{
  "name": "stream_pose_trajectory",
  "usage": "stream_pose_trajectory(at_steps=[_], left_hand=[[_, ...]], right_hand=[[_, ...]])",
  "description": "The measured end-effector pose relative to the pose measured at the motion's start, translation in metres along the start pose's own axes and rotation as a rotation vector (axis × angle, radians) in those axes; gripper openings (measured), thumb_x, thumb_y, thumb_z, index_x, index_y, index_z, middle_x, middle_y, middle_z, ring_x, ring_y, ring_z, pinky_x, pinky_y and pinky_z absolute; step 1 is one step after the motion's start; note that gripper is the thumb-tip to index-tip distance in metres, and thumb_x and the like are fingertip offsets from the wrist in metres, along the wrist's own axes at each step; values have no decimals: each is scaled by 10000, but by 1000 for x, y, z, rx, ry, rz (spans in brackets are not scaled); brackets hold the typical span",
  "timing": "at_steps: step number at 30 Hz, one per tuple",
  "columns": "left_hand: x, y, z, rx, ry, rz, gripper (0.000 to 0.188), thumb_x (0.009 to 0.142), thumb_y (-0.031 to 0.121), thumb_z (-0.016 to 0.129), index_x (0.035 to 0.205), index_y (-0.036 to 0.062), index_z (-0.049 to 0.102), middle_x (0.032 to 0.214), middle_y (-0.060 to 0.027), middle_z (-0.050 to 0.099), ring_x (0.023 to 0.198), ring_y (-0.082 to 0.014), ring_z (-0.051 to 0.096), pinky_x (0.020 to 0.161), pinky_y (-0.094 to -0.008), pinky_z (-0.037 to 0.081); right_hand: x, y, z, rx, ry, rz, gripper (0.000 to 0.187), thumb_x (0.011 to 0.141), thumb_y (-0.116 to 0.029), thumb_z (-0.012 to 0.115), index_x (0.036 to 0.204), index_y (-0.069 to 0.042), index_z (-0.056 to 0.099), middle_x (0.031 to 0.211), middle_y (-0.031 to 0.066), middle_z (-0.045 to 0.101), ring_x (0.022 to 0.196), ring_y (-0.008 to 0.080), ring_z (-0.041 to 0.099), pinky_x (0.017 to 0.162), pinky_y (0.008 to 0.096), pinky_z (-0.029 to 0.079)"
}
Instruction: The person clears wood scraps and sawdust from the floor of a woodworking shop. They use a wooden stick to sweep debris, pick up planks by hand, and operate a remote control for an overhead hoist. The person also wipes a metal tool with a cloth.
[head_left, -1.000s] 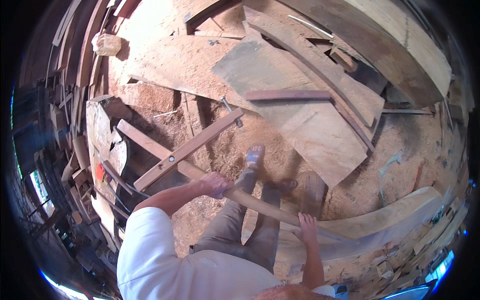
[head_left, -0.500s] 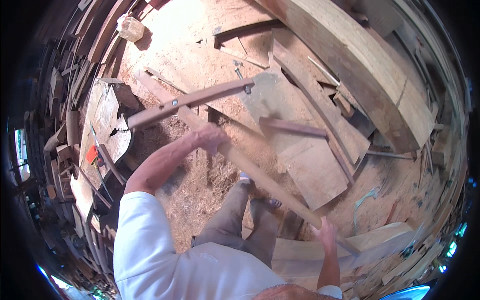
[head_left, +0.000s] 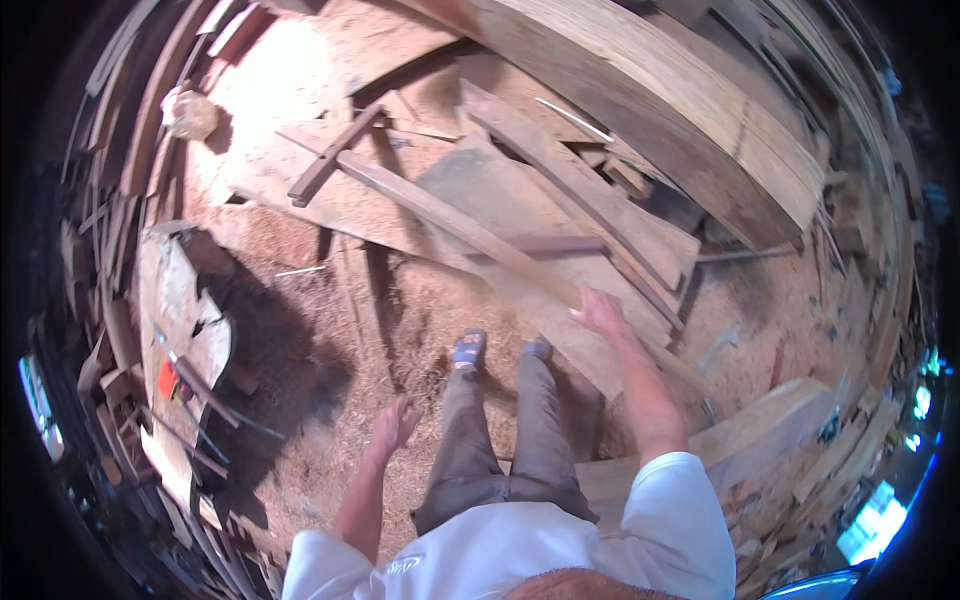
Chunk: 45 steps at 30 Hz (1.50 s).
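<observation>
A long, pale wooden bar slants from the upper left toward the lower right, above the boards on the ground. A shorter dark wooden crosspiece lies across it near its far end. My right hand is closed round the bar toward its near end. Low on the left, over the shavings, my left hand hangs away from the bar. It holds nothing, and its fingers are loosely bent and apart.
A thick curved beam runs along the upper right. Flat boards and a dark strip lie ahead. A cut log with a red-orange item stands left. Sawdust covers the ground, and stacked timber rings the space.
My left hand has let go of the bar and dropped down toward my side. My right hand has carried the bar forward and up, and the crosspiece has shifted away with it.
</observation>
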<state>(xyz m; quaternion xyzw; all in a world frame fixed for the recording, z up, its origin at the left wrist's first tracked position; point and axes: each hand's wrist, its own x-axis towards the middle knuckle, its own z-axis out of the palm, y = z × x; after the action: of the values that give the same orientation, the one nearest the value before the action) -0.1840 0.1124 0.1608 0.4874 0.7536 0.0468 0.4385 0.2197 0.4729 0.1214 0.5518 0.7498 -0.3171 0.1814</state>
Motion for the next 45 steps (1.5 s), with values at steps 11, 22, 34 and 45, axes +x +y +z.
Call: stream_pose_trajectory(at_steps=[11,22,34,45], left_hand=[[87,41,166,-132,13,53,495,949,313,708,1343,33,599,1279,-262,647,1178,-456,617,1010,-504,505],[400,128,112,685,391,53,860,892,406,739,1585,64,362,1563,-163,448,1493,-376,368,1208,-657,259],[213,49,119,71,-4,-19,393,832,340,756,1072,83,580,1020,-172,685,964,-392,690,820,-515,553],[-93,-20,125,-233,-78,-641,523,809,446,785,1114,52,628,1030,-249,706,1000,-434,692,860,-508,549]], right_hand=[[44,69,61,113,-44,16,500,872,-294,759,1244,-90,495,1168,206,707,1125,433,668,932,545,531],[57,58,65,225,-8,-17,519,850,-234,765,1278,-65,526,1181,248,690,1087,471,658,909,561,527],[51,91,102,199,84,33,683,856,-197,802,1441,-39,489,1224,283,668,1150,465,643,964,510,518],[44,55,96,-214,32,-68,753,873,-165,779,1545,-91,446,1483,229,537,1396,416,485,1166,484,401]])
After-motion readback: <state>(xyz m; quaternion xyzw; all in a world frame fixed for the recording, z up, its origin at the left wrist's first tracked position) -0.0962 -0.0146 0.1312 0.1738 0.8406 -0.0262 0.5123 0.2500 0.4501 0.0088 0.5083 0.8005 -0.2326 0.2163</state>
